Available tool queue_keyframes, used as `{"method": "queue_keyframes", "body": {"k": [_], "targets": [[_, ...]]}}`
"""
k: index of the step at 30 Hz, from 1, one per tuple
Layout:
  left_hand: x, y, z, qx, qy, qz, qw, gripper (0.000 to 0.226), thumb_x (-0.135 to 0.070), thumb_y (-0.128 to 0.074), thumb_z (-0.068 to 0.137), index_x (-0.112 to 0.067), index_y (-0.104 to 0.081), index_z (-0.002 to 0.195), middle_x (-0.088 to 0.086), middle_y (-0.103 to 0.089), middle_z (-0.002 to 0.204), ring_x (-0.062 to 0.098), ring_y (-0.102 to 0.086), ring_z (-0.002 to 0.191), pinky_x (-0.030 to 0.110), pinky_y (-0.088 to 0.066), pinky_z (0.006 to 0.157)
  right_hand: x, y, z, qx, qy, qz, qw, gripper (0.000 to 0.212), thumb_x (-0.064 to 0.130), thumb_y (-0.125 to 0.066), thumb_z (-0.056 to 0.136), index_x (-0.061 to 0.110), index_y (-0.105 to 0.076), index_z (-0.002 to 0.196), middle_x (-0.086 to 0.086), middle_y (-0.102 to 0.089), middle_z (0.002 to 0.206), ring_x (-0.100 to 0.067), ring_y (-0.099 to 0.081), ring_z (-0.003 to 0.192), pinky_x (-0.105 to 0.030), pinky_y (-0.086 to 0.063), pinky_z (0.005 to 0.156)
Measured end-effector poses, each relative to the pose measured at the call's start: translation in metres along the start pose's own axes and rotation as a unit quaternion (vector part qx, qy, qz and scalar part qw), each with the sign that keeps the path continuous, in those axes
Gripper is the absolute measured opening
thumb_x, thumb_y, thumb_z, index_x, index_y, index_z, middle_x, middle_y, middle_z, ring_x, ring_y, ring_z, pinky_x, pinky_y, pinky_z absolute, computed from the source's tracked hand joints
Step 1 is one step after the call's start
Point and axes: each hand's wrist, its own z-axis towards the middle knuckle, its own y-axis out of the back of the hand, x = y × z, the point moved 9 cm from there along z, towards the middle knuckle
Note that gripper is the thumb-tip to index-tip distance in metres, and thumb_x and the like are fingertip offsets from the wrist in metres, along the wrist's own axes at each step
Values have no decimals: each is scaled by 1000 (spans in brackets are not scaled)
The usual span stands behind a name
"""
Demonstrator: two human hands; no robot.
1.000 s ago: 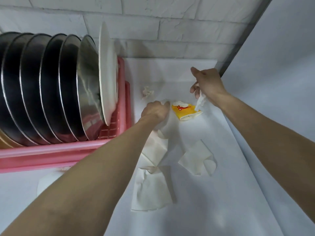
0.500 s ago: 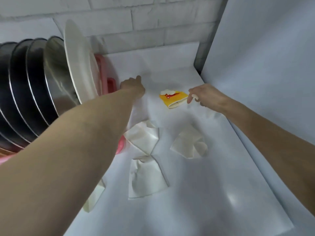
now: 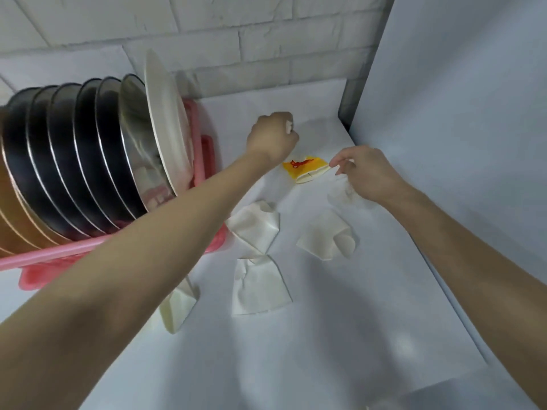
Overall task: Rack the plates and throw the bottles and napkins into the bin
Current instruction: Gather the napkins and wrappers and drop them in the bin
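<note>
My left hand [image 3: 272, 136] is curled into a fist over the far part of the white table, with a bit of white napkin showing between its fingers. My right hand [image 3: 359, 170] pinches the edge of a flattened yellow paper cup [image 3: 305, 170] and also holds a crumpled napkin [image 3: 343, 192] underneath. Several creased white napkins lie nearer me: one [image 3: 256, 229], one [image 3: 327, 238], one [image 3: 257, 287] and one [image 3: 177, 306]. Steel plates [image 3: 88, 155] and a white plate [image 3: 165, 119] stand upright in the pink rack [image 3: 204, 152] on the left.
A white brick wall [image 3: 236, 39] closes the back and a plain grey panel [image 3: 458, 113] stands along the right side of the table [image 3: 325, 350]. No bin or bottle is in view.
My left hand has closed on the small crumpled napkin by the rack and lifted a little. My right hand has reached the yellow cup's edge, still with its napkin. The view has shifted.
</note>
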Motion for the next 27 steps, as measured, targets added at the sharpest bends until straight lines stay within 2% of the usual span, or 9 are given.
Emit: {"method": "queue_keyframes", "body": {"k": [2, 4, 7, 11, 13, 16, 20, 23, 27], "targets": [[-15, 1, -23, 11, -35, -44, 998, 6, -13, -54, 86, -12, -57, 92, 13, -62, 92, 35, -58, 91, 28, -34, 66, 5, 2, -4, 4, 2, -34, 999, 32, 6, -39, 102, 7, -71, 105, -14, -64, 114, -21, -58, 92, -16, -38, 70], [-22, 2, -50, 25, -55, -104, 993, 6, -12, -56, 89, -14, -52, 93, 7, -59, 86, 29, -59, 80, 28, -37, 64, 6, 4, -11, 13, -6, -40, 999, 29, 9, -44, 100, 6, -72, 101, -13, -64, 112, -18, -53, 84, -19, -37, 69], [-20, 5, -87, 31, -53, -184, 981, 8, -10, -53, 94, -17, -51, 96, -7, -55, 75, 5, -53, 60, 12, -35, 53, 3, 4, -25, 43, -40, -15, 998, 28, 28, -62, 94, 8, -74, 78, -11, -61, 77, -18, -50, 56, -23, -39, 49], [-13, 6, -127, 14, -41, -200, 979, 14, -22, -49, 100, -19, -62, 94, -7, -60, 69, 8, -51, 59, 19, -38, 56, 2, 4, -52, 27, -88, 2, 996, 56, 52, -71, 83, 12, -53, 48, -3, -47, 51, -19, -41, 46, -25, -35, 49], [-12, 0, -144, 30, -25, -221, 974, 19, -30, -49, 102, -21, -60, 89, -4, -60, 68, 15, -54, 59, 29, -44, 59, 2, 1, -68, 31, -90, 32, 995, 58, 48, -79, 75, 11, -40, 53, 0, -42, 55, -17, -37, 49, -26, -33, 52], [-19, -6, -170, 53, -22, -246, 968, 26, -38, -51, 101, -24, -55, 79, -6, -57, 61, 12, -52, 53, 32, -43, 58, 3, -5, -98, 57, -57, 43, 996, 42, 20, -84, 72, 16, -43, 64, 2, -46, 72, -12, -40, 55, -25, -32, 51], [-33, -12, -207, 73, -11, -282, 956, 30, -38, -70, 89, -16, -53, 77, 0, -62, 67, 19, -57, 61, 34, -46, 60, -2, -1, -148, 41, -32, 92, 994, 31, -6, -59, 84, 16, -45, 68, -6, -59, 78, -13, -61, 56, -25, -45, 53], [-44, -23, -239, 95, -6, -279, 956, 30, -29, -78, 80, -18, -50, 77, -3, -56, 68, 20, -51, 63, 38, -45, 59, -11, 2, -193, 28, -55, 192, 979, 17, -9, -47, 91, 4, -52, 81, -17, -61, 77, -29, -70, 60, -32, -51, 50], [-61, -43, -296, 146, -23, -303, 942, 26, -27, -73, 84, -19, -49, 75, 2, -57, 67, 31, -58, 66, 47, -49, 60, -33, -9, -265, 24, -117, 269, 956, 10, 6, -51, 99, 4, -61, 99, -15, -59, 68, -28, -54, 38, -23, -34, 36]]}}
